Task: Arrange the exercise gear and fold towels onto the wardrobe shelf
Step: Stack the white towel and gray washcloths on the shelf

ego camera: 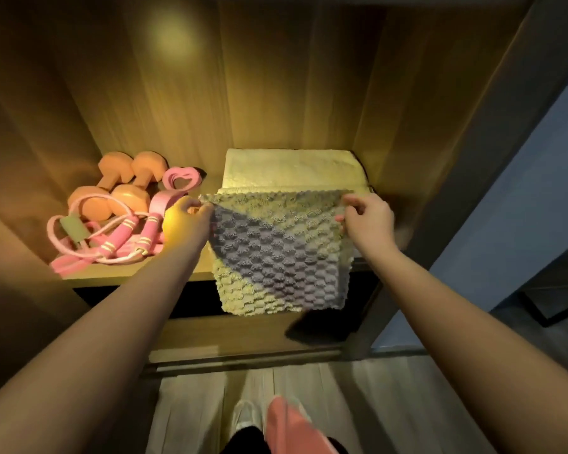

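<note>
Head view, the only one you've got.

Step in hand: folding a towel. The gear side looks done to me. The dumbbells (118,181), jump rope (125,239) and a pink heart-shaped piece (181,178) sit grouped on the left of the wardrobe shelf (138,275). One folded towel (292,170) lies flat on the right of the shelf, close to the back wall.

The waffle towel (276,257) isn't on the shelf yet. You hold it by its top edge, spread flat, and it hangs down past the shelf's front lip. Its top edge is just in front of the folded towel.

Left hand (191,219): thumb and fingers pinch the top-left corner. Right hand (369,221): fingers curl round the top-right corner and pinch it. Both forearms reach forward, roughly level. The hands are well apart, with the top edge stretched between them.

Next move, my read: bring the two corners together to halve the towel, or lay it on the shelf and fold it there. Either way, keep both pinches, match the edges, and lift the bottom hem clear of the shelf lip. Then stack it on the folded towel.

Pink cloth (292,427) is low in frame near your feet; I can't tell what it is.
</note>
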